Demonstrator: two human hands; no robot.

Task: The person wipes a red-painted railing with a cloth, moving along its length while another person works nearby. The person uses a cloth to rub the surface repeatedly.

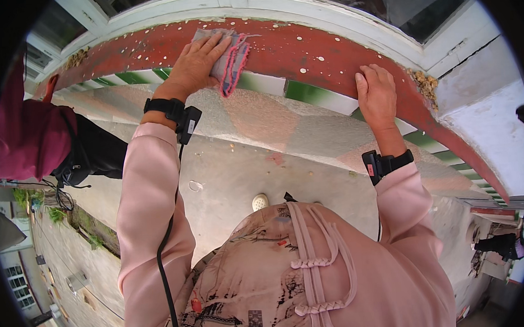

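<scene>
My left hand point(197, 64) lies on a folded grey-blue cloth with a pink stitched edge point(234, 63), its fingers spread over the cloth and pressing it on the red painted window sill point(273, 43). One end of the cloth hangs over the green and white tiled edge. White spots are scattered over the sill. To the right, my right hand point(377, 91) rests on the front part of the sill with no object visible in it, fingers close together and slightly bent.
White window frames point(182, 7) run behind the sill. Crumbly yellowish clumps point(426, 86) lie at its right corner. A co-worker in a magenta top point(34, 135) stands at the left, one hand on the sill. A black cable point(162, 257) runs along my left sleeve.
</scene>
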